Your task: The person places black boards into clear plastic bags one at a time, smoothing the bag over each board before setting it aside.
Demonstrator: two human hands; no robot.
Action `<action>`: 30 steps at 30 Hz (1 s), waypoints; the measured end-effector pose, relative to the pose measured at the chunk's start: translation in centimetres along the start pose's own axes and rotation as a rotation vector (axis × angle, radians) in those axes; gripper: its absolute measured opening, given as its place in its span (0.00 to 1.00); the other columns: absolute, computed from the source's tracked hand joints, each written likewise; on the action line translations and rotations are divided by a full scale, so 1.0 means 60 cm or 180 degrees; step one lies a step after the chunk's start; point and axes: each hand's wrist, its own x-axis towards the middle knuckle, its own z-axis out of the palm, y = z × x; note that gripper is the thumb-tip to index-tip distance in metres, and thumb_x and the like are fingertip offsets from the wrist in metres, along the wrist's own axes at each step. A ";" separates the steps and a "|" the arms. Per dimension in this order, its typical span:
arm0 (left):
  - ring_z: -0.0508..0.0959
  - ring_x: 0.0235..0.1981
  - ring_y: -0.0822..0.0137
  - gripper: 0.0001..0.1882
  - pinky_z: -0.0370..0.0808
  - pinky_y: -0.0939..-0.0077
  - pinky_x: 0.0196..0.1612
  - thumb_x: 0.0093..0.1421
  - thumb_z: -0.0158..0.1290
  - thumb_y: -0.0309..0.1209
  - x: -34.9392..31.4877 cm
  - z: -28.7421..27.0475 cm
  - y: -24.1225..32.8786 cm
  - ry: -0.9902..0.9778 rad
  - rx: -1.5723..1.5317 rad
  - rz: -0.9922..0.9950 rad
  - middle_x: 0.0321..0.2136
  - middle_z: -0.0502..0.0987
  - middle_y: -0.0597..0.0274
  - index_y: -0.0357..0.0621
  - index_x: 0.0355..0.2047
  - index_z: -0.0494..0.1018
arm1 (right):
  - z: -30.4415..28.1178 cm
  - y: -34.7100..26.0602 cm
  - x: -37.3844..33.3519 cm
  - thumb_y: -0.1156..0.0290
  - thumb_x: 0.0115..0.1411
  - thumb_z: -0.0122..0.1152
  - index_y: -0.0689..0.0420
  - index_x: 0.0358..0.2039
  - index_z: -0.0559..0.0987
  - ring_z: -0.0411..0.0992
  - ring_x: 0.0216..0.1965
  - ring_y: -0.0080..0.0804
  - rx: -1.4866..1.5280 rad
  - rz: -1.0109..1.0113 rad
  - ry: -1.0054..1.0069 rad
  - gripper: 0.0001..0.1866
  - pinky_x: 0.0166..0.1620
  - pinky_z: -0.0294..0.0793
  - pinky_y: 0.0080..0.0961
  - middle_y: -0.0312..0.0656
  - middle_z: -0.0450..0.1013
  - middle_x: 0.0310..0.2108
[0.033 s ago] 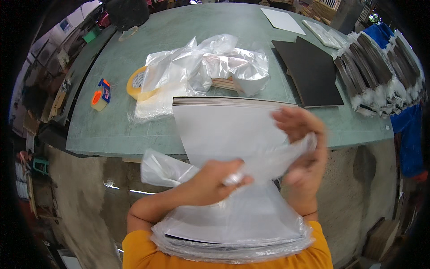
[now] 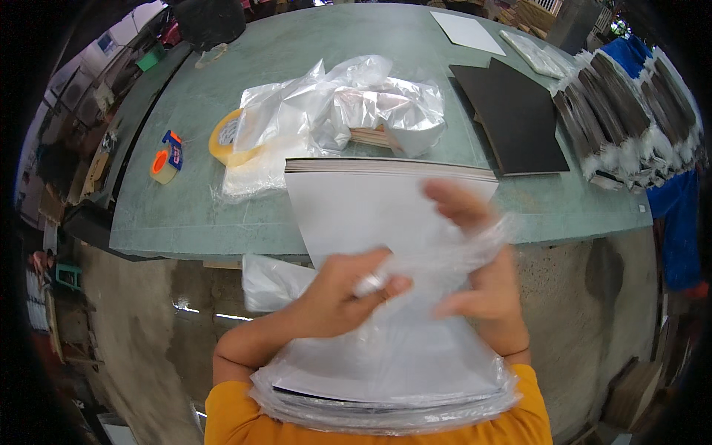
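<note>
A stack of white-faced boards (image 2: pixel 348 200) leans between the table's near edge and my body. Clear plastic bags (image 2: pixel 319 408) cover its near end. My left hand (image 2: pixel 348 293) is closed, pinching a gathered piece of clear plastic film (image 2: pixel 371 282) over the middle of the stack. Film stretches across to my right hand (image 2: pixel 478 256), which is raised at the stack's right side. Motion smears that hand, but thumb and fingers show wide apart, with the film running across its palm. A loose flap of plastic (image 2: pixel 274 285) hangs out left of my left wrist.
On the green table (image 2: pixel 170 222) lie crumpled clear bags (image 2: pixel 319 104), a yellowish tape roll (image 2: pixel 222 137) and a blue-and-orange tape dispenser (image 2: pixel 169 157). Dark boards (image 2: pixel 523 122) rest at right, beside plastic-wrapped bundles (image 2: pixel 608 119). A white sheet (image 2: pixel 467 33) lies at the far edge.
My right hand has moved left toward my left hand, its fingers still apart. The film between the hands has slackened and bunched, and the flap at left has shifted slightly.
</note>
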 end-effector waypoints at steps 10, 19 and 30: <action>0.70 0.24 0.74 0.09 0.68 0.81 0.30 0.57 0.45 0.30 0.011 -0.044 0.004 -0.0046 -0.2929 -0.0909 0.20 0.72 0.64 0.35 0.31 0.68 | -0.021 0.067 -0.044 0.64 0.53 0.54 0.66 0.32 0.70 0.67 0.26 0.27 0.0325 0.1448 -0.3689 0.16 0.33 0.65 0.22 0.38 0.69 0.26; 0.74 0.25 0.59 0.08 0.70 0.72 0.29 0.47 0.47 0.22 -0.004 -0.101 0.008 -0.2326 -0.0784 0.0786 0.22 0.74 0.58 0.40 0.30 0.71 | -0.090 0.084 -0.050 0.62 0.49 0.56 0.64 0.22 0.73 0.69 0.25 0.40 -0.2114 0.1083 -0.3971 0.15 0.30 0.69 0.29 0.47 0.70 0.23; 0.74 0.20 0.64 0.07 0.68 0.73 0.18 0.45 0.47 0.30 -0.049 -0.021 0.035 -0.3183 0.1588 0.1132 0.22 0.72 0.51 0.38 0.21 0.66 | -0.109 0.032 -0.015 0.74 0.45 0.49 0.62 0.28 0.71 0.67 0.38 0.36 -0.5611 -0.1604 -0.1848 0.08 0.40 0.67 0.27 0.47 0.67 0.33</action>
